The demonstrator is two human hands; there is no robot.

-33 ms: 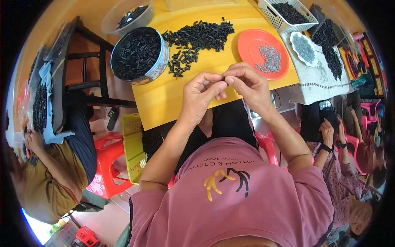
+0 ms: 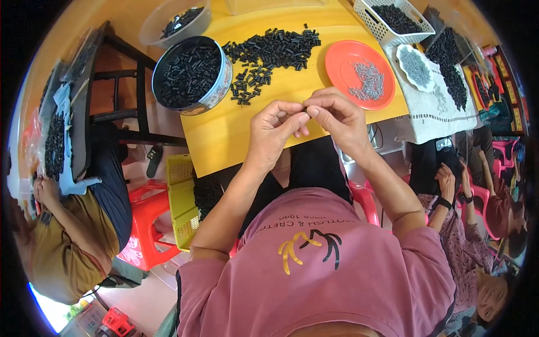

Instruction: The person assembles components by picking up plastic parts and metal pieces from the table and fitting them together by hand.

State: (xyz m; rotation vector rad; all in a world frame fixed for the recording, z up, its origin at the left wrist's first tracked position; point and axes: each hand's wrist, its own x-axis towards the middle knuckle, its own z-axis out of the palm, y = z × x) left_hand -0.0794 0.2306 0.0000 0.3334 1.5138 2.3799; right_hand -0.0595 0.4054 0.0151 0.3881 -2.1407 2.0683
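My left hand (image 2: pixel 277 128) and my right hand (image 2: pixel 341 119) meet over the front edge of the yellow table (image 2: pixel 219 143). Both are closed in a pinch, fingertips touching. Whatever sits between them is tiny and mostly covered by the fingers; only a dark speck shows. Beyond the hands lies a loose pile of short black tube-like pieces (image 2: pixel 275 48). To the right of the pile, a red plate (image 2: pixel 337 59) carries small silvery metal pieces (image 2: pixel 368 78). A round tin (image 2: pixel 225 78) full of the same black pieces stands to the left.
A clear plastic tub (image 2: pixel 151 28) and a white basket (image 2: pixel 387 35) hold more black pieces. On a pale cloth (image 2: pixel 443 115) at right rests a scalloped white dish (image 2: pixel 431 85). Other people sit at both sides, near a red stool (image 2: pixel 149 224) and a yellow-green crate (image 2: pixel 179 174).
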